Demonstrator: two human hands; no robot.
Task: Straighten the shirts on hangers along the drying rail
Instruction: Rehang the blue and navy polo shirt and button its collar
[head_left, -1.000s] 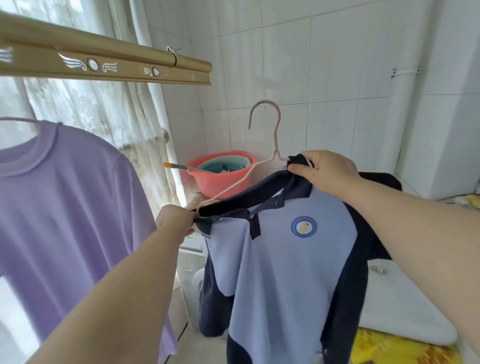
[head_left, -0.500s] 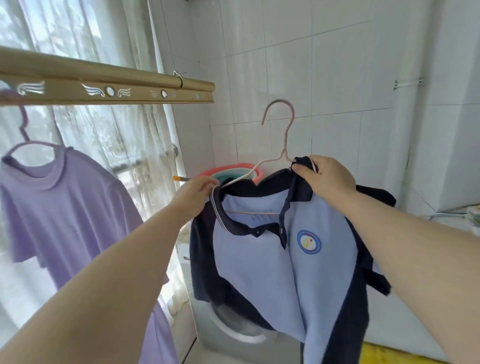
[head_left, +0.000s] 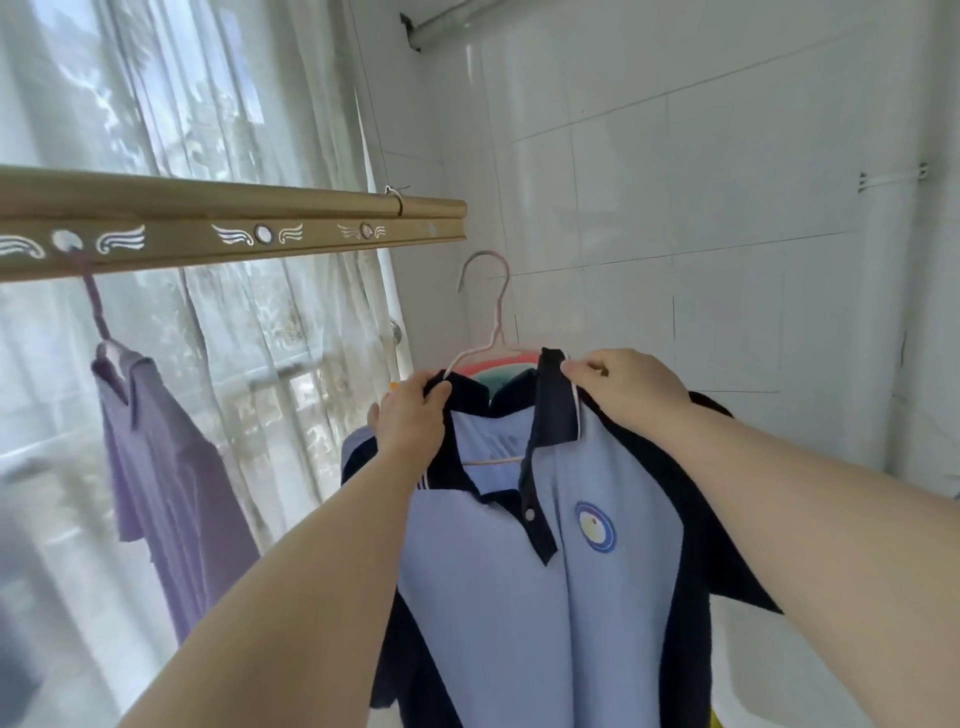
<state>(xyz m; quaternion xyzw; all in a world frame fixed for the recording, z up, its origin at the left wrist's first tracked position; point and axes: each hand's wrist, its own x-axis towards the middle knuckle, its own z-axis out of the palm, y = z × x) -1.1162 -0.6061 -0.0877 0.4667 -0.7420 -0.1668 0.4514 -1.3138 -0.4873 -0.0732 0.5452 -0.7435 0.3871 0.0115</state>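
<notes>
A light-blue polo shirt (head_left: 519, 597) with navy collar and sleeves sits on a pink wire hanger (head_left: 491, 312), held up in mid-air below and right of the gold drying rail (head_left: 234, 228). My left hand (head_left: 413, 415) grips the left side of its collar. My right hand (head_left: 623, 387) pinches the upright right collar flap. The hanger's hook is free, off the rail. A purple shirt (head_left: 161, 483) hangs from the rail on a purple hanger (head_left: 96, 306) at the left.
Sheer curtains (head_left: 234, 364) cover the window behind the rail. White tiled wall (head_left: 675, 208) at the right. A pink basin rim (head_left: 498, 364) shows just behind the collar. A metal ring (head_left: 395, 197) sits near the rail's end.
Both hands have lifted the polo shirt higher toward the rail, and my left hand shifted onto the collar. The shirt now hangs more squarely on its hanger. The view tilted upward.
</notes>
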